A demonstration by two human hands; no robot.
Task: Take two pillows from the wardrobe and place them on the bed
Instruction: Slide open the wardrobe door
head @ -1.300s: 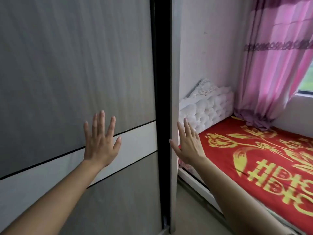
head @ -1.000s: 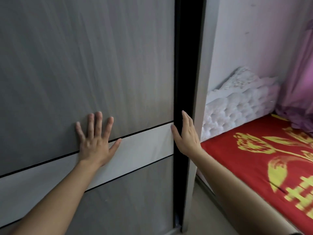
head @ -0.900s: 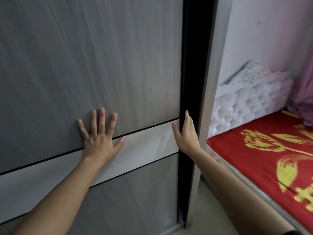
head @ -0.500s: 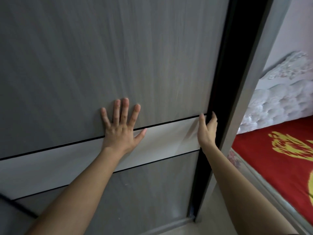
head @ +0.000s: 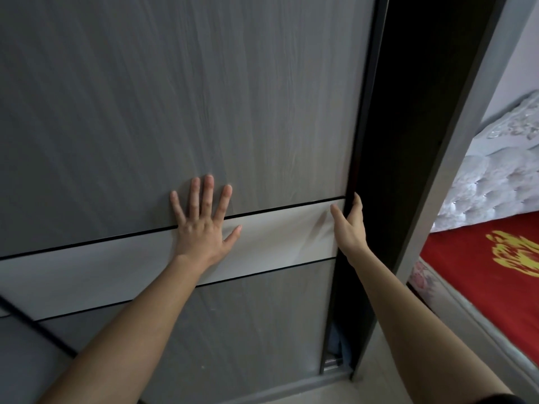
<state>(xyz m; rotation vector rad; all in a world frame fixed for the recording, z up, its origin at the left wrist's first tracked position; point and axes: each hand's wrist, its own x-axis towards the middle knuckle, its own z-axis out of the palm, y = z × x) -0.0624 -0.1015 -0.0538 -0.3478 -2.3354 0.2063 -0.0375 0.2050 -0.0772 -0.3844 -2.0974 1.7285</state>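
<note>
A grey wood-grain sliding wardrobe door (head: 204,97) with a pale horizontal band fills most of the view. My left hand (head: 202,225) lies flat on it, fingers spread. My right hand (head: 348,225) hooks its fingers around the door's right edge. Beside that edge a narrow dark gap (head: 393,170) shows the wardrobe's inside, where something bluish (head: 338,342) sits low down. No pillows are visible. The bed (head: 478,275) with a red and gold cover lies at the right.
A white tufted headboard (head: 495,182) stands at the bed's far end against a pale wall. The wardrobe's grey side panel (head: 455,170) separates the opening from the bed. A strip of light floor (head: 388,386) runs between wardrobe and bed.
The door has slid left and a dark gap has opened at its right edge. My left hand went from hovering to pressing flat; my right hand took hold of the door edge. The view turned left.
</note>
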